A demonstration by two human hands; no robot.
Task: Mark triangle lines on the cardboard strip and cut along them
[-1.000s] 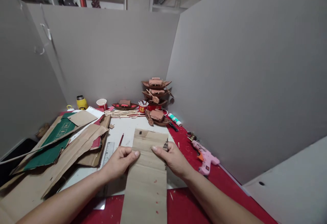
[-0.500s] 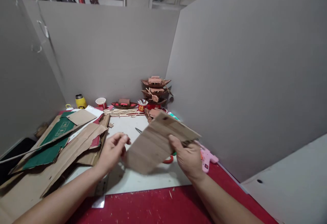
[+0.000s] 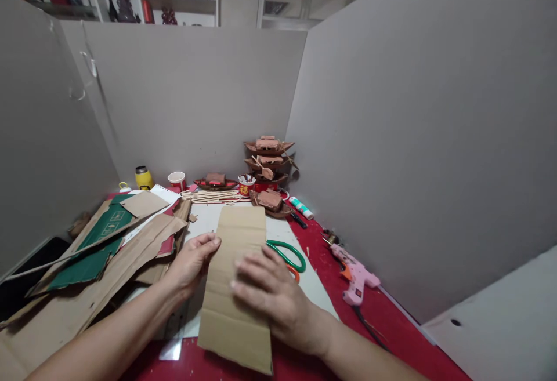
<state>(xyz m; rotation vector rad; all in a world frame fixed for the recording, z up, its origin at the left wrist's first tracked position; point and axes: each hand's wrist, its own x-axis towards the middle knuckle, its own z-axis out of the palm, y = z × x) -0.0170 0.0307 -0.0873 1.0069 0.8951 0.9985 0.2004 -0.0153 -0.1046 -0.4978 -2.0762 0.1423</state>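
Note:
A rectangular piece of brown cardboard (image 3: 230, 317) with faint crosswise creases is held up in front of me. My left hand (image 3: 189, 264) pinches its left edge between thumb and fingers. Over the right part of its face lies my right hand (image 3: 285, 305), fingers spread and slightly blurred; whether it presses on the surface I cannot tell. Behind the cardboard, a green scissor handle (image 3: 300, 262) and an orange handle (image 3: 295, 274) stick out on the white board (image 3: 319, 297); the rest of them is hidden.
Cardboard scraps (image 3: 126, 276) are heaped at left. Thin wooden sticks (image 3: 213, 196), a boat model (image 3: 215, 181) and stacked boat models (image 3: 268, 160) sit at the back. A pink glue gun (image 3: 359, 276) lies at right near a white-green tube (image 3: 301, 207). Grey partitions (image 3: 195, 91) enclose the table.
The cardboard has swung from a slant to nearly upright and shifted left and down. My left hand has taken its edge; my right hand has left its edge and spread over its face.

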